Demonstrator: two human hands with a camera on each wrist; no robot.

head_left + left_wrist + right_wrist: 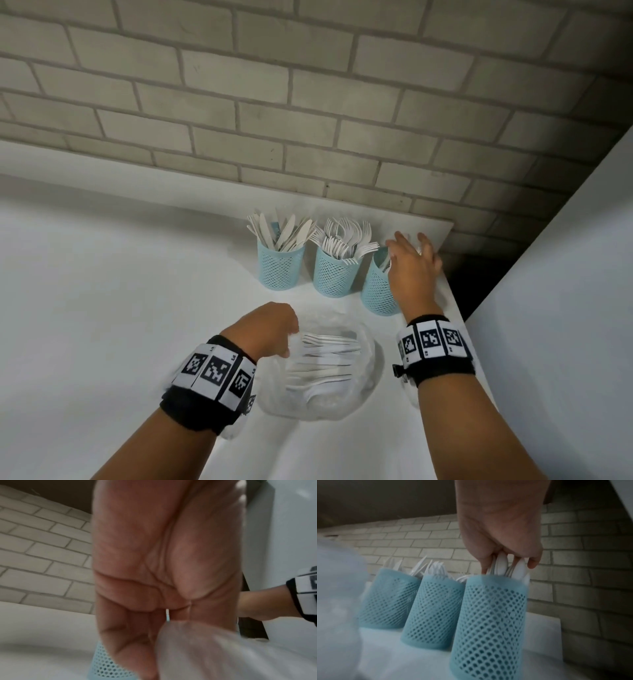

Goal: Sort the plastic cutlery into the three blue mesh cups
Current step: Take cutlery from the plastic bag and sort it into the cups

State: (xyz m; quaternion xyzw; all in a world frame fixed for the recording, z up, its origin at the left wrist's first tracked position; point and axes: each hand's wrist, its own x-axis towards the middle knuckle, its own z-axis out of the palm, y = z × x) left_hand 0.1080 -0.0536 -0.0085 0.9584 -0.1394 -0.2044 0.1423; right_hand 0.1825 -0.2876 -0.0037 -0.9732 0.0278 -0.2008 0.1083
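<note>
Three blue mesh cups stand in a row by the brick wall. The left cup (281, 270) (388, 599) holds knives, the middle cup (333, 275) (435, 609) holds forks. My right hand (409, 260) (508, 561) is over the right cup (376, 291) (489, 622), fingertips curled round a bunch of white spoons (501, 563) standing in it. In front of the cups, a clear plastic bag (363, 380) holds loose white cutlery (325, 359). My left hand (274, 329) (154, 574) pinches the bag's left edge (214, 649).
The white table (120, 308) ends just right of the right cup, with a dark gap (469, 284) beyond. A white panel (565, 274) rises at the right. The brick wall (308, 102) runs close behind the cups.
</note>
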